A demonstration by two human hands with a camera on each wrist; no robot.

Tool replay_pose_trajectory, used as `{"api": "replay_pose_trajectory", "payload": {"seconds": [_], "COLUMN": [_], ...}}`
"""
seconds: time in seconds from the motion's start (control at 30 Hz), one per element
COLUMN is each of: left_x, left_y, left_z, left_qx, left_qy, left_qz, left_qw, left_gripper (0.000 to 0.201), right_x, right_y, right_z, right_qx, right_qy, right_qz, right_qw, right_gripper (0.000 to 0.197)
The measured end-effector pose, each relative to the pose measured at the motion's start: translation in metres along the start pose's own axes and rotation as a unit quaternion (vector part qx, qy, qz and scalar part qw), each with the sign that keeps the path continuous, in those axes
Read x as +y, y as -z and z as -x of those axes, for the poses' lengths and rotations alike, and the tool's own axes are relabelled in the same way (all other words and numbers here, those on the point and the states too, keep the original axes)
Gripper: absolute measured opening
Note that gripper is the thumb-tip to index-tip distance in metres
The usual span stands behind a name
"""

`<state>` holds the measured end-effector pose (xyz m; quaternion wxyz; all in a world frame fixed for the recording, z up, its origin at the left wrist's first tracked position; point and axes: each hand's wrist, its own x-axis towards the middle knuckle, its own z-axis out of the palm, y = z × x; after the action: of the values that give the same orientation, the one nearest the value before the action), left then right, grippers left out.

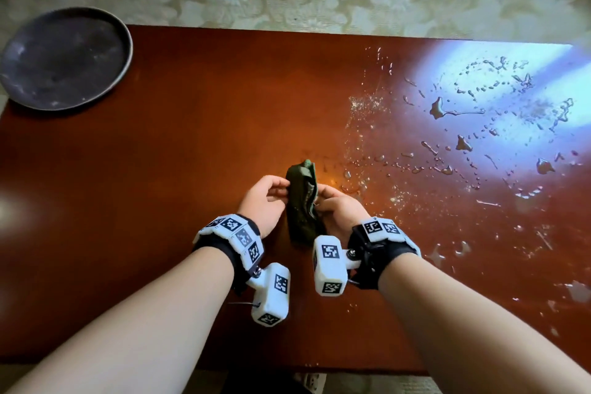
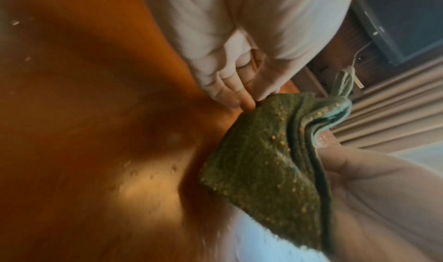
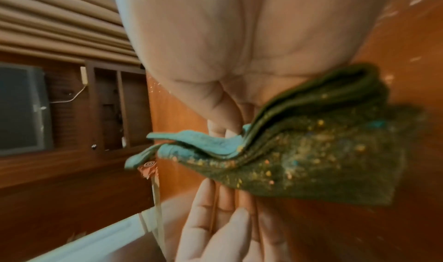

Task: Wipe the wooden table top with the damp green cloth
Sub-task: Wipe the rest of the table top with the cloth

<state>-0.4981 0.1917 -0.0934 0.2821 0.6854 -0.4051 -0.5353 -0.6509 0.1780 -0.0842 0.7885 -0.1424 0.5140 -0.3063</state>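
Wooden table top (image 1: 198,125), water-spattered right half.

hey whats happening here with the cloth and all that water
A person is folding a green cloth over the middle of a wooden table. The left hand pinches one edge and the right hand grips the other side. The cloth is speckled with crumbs. Water droplets and puddles still lie on the right part of the table, so wiping is not finished. A dark round plate sits at the far left corner.
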Motion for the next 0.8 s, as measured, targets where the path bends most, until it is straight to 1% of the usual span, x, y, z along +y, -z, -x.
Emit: {"api": "replay_pose_trajectory", "payload": {"seconds": [0.03,0.07,0.1,0.13,0.17,0.2,0.23,0.27,0.3,0.33,0.37,0.4,0.43,0.47,0.5,0.6,0.67,0.73,0.8], "left_x": [0.001,0.002,0.002,0.003,0.005,0.007,0.010,0.015,0.018,0.020,0.022,0.023,0.025,0.026,0.028,0.037,0.042,0.049,0.057], "left_y": [0.004,0.009,0.015,0.020,0.025,0.029,0.033,0.036,0.039,0.041,0.042,0.043,0.045,0.046,0.048,0.054,0.057,0.059,0.060], "left_z": [-0.005,-0.010,-0.017,-0.021,-0.027,-0.031,-0.035,-0.041,-0.045,-0.050,-0.054,-0.058,-0.065,-0.071,-0.078,-0.096,-0.109,-0.121,-0.136], "left_qx": [-0.005,-0.009,-0.009,-0.007,-0.002,0.002,-0.001,-0.009,-0.020,-0.032,-0.045,-0.057,-0.070,-0.082,-0.093,-0.118,-0.128,-0.127,-0.123], "left_qy": [-0.009,-0.019,-0.023,-0.026,-0.028,-0.032,-0.036,-0.037,-0.038,-0.039,-0.036,-0.029,-0.019,-0.010,-0.004,0.001,0.004,0.014,0.022], "left_qz": [0.000,-0.014,-0.037,-0.074,-0.129,-0.198,-0.271,-0.334,-0.383,-0.418,-0.444,-0.464,-0.477,-0.487,-0.494,-0.506,-0.507,-0.507,-0.506], "left_qw": [1.000,1.000,0.999,0.997,0.991,0.980,0.962,0.942,0.923,0.907,0.894,0.884,0.876,0.869,0.864,0.855,0.852,0.852,0.853], "left_gripper": [0.045,0.046,0.045,0.043,0.041,0.039,0.039,0.042,0.048,0.055,0.063,0.071,0.077,0.081,0.085,0.091,0.095,0.098,0.102], "right_x": [-0.003,-0.008,-0.013,-0.020,-0.029,-0.036,-0.041,-0.046,-0.043,-0.039,-0.029,-0.018,-0.010,-0.004,-0.004,-0.018,-0.032,-0.046,-0.065], "right_y": [0.000,0.001,0.002,0.005,0.009,0.013,0.015,0.015,0.014,0.008,0.003,-0.004,-0.009,-0.011,-0.013,-0.016,-0.017,-0.017,-0.020], "right_z": [-0.009,-0.018,-0.027,-0.032,-0.034,-0.031,-0.028,-0.024,-0.023,-0.023,-0.026,-0.029,-0.036,-0.040,-0.044,-0.054,-0.070,-0.091,-0.112], "right_qx": [0.011,0.036,0.077,0.124,0.170,0.200,0.212,0.201,0.164,0.107,0.043,-0.010,-0.044,-0.060,-0.061,-0.046,-0.035,-0.037,-0.047], "right_qy": [0.007,0.027,0.056,0.088,0.116,0.141,0.174,0.213,0.245,0.259,0.246,0.222,0.191,0.159,0.132,0.108,0.096,0.091,0.095], "right_qz": [0.002,0.038,0.111,0.208,0.313,0.406,0.492,0.565,0.618,0.666,0.718,0.772,0.818,0.845,0.856,0.854,0.856,0.862,0.871], "right_qw": [1.000,0.998,0.989,0.966,0.927,0.881,0.826,0.772,0.728,0.692,0.650,0.595,0.541,0.507,0.496,0.506,0.506,0.497,0.479], "right_gripper": [0.044,0.042,0.039,0.035,0.033,0.034,0.035,0.038,0.042,0.048,0.054,0.061,0.065,0.068,0.069,0.071,0.075,0.079,0.082]}}
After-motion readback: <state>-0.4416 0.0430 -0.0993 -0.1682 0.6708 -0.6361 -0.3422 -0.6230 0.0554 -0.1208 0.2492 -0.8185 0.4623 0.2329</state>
